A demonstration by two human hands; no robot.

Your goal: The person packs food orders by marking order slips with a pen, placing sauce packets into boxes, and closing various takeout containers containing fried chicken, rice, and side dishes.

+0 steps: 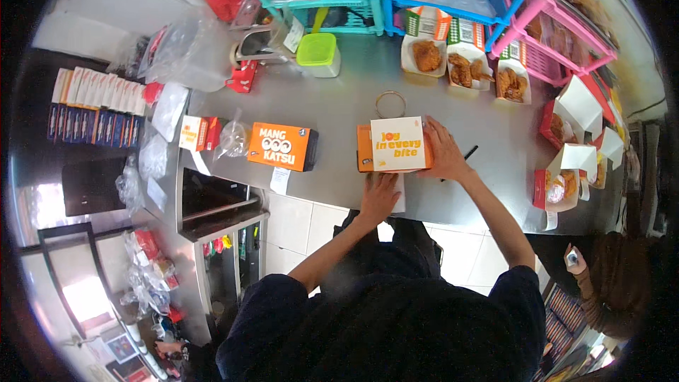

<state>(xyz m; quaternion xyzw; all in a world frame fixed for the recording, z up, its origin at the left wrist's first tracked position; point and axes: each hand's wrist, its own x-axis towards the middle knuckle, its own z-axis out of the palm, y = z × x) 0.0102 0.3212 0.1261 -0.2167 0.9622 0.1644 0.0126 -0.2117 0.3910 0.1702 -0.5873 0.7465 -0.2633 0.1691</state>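
Observation:
A small carton with a white printed lid rests on top of an orange box, on the steel table before me. My right hand curls around the small carton's right side. At the near edge of the stack lies my left hand, fingers slightly spread, fingertips by the box's front. A white paper slip shows partly beside this hand. Just right of my right hand is a black pen, and a roll of tape sits behind the stack.
An orange box with lettering and a white-and-red carton stand leftward. Opened cartons of fried chicken line the back, with more cartons at right. Plastic racks and a green-lidded tub stand behind. A co-worker's hand appears at right.

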